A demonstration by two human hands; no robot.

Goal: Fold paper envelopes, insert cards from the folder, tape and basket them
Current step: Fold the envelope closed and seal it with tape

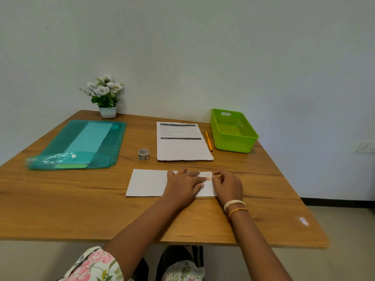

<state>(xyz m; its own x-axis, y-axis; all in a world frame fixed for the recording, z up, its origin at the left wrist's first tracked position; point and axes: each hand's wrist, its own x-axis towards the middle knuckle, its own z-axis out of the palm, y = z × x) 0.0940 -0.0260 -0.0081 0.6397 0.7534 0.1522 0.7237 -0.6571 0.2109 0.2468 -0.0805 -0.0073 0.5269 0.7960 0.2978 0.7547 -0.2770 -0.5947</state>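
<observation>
I am taping: my left hand (pixel 183 184) presses the envelope (pixel 149 182) flat, my right hand (pixel 227 184) pinches tape (pixel 209 177); next, smooth it down.

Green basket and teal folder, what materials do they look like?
Lime-green rectangular basket: looks like moulded plastic, matte, with perforated walls and a cut-out handle. Teal translucent folder: looks like thin glossy plastic film; contents show through, glare on its crinkled flap, punched holes along one edge.
</observation>
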